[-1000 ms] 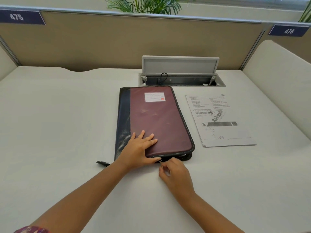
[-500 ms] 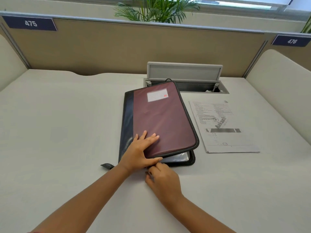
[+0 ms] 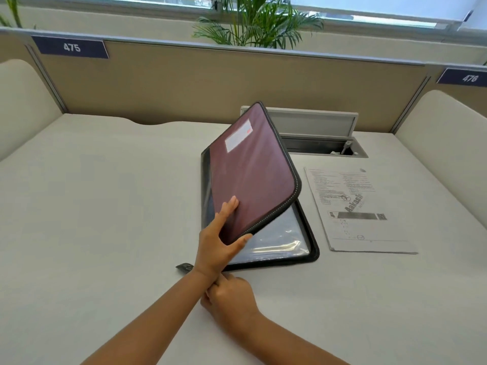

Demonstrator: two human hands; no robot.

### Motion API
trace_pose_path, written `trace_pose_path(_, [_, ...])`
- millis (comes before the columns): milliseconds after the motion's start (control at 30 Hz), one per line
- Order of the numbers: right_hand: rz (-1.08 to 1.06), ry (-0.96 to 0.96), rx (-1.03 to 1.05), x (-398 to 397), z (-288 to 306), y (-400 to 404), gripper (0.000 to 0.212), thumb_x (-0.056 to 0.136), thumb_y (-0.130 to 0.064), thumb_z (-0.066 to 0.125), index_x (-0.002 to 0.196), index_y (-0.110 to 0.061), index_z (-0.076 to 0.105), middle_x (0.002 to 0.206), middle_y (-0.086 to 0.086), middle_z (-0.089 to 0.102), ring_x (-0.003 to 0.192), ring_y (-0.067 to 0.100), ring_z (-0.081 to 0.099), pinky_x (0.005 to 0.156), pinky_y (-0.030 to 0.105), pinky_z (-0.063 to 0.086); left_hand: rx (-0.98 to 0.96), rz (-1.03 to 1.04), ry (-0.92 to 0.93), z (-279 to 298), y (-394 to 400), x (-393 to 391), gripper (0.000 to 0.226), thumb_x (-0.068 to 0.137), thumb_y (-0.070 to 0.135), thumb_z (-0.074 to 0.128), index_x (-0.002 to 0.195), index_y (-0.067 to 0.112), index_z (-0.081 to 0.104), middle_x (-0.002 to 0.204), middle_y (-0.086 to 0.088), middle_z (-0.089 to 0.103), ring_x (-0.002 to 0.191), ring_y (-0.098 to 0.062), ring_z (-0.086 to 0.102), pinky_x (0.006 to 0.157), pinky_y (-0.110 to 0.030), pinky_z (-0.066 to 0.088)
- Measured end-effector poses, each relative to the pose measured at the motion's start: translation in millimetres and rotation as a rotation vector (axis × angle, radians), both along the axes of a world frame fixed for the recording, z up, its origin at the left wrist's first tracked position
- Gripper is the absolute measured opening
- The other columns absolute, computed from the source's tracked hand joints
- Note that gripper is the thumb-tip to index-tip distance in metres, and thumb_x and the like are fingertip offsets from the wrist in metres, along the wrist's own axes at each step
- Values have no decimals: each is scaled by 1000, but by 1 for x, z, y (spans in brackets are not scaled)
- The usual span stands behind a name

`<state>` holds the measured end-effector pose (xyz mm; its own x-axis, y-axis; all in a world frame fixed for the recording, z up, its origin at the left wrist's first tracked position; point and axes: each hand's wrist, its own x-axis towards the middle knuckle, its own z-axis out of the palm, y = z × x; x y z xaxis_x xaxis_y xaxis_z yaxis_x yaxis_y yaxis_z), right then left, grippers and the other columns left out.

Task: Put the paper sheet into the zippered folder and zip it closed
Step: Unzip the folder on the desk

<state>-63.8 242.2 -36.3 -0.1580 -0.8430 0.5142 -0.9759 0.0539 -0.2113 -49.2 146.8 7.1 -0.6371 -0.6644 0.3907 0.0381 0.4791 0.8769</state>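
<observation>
The zippered folder [image 3: 253,177], flat a second earlier, was lifted open by the left hand [image 3: 218,241] pinching its cover; the right hand [image 3: 232,293] rested curled, apparently empty. The paper sheet [image 3: 355,209] lay beside it, ready for insertion.

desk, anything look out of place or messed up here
Nothing stands out. The paper sheet lies flat and uncreased beside the zippered folder, whose cover the left hand holds up; the desk shows no spills.

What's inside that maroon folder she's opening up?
Under the lifted cover, held by the left hand, lie shiny clear plastic sleeves in the folder's base. The cover hides the inside's upper part. The paper sheet lies outside, on the desk.
</observation>
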Motion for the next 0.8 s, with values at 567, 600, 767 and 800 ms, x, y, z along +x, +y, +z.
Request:
trace_pose_path(567, [167, -249, 137, -48, 16, 5, 16, 86, -29, 60, 88, -19, 73, 77, 1, 64, 71, 21, 61, 54, 23, 49, 338, 394, 261, -3, 6, 38, 56, 90, 37, 35, 112, -12, 51, 91, -6, 65, 80, 11, 56, 74, -2, 42])
trace_pose_path(600, [115, -270, 119, -54, 17, 7, 16, 86, -28, 61, 89, -18, 73, 80, 1, 64, 73, 21, 61, 56, 25, 50, 349, 420, 265, -2, 4, 41, 63, 87, 42, 32, 108, -16, 49, 86, -18, 60, 73, 10, 54, 71, -2, 41])
trace_pose_path(767, [-127, -222, 47, -83, 13, 16, 20, 79, -22, 72, 98, -18, 71, 97, 4, 68, 86, 24, 65, 76, 29, 52, 417, 509, 239, -4, 0, 52, 62, 89, 40, 26, 112, -15, 43, 78, -13, 50, 81, -8, 57, 82, -13, 47])
trace_pose_path(800, [-162, -211, 69, -88, 10, 18, 25, 80, -24, 72, 104, -19, 70, 107, 6, 67, 96, 27, 64, 84, 33, 49, 416, 528, 231, -5, -1, 53, 56, 92, 37, 26, 112, -12, 45, 78, -2, 49, 78, 4, 56, 74, -2, 44])
